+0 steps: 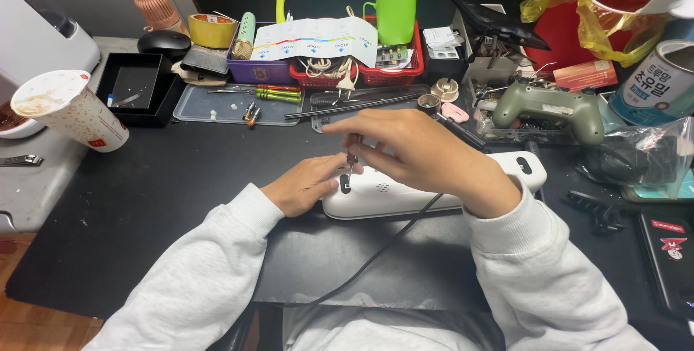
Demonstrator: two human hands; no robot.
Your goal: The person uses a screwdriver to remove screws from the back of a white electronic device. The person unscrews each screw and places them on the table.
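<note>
Fingers of right hand [419, 150] grip screwdriver [350, 166] upright, tip down; left hand [307, 183] steadies white device [405, 193] lying left-right

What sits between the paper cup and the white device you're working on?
Mostly bare black mat in the head view, then the left hand, resting against the white device. Nothing else lies between it and the paper cup.

The head camera looks steeply down, close over the black desk [144, 199].
</note>
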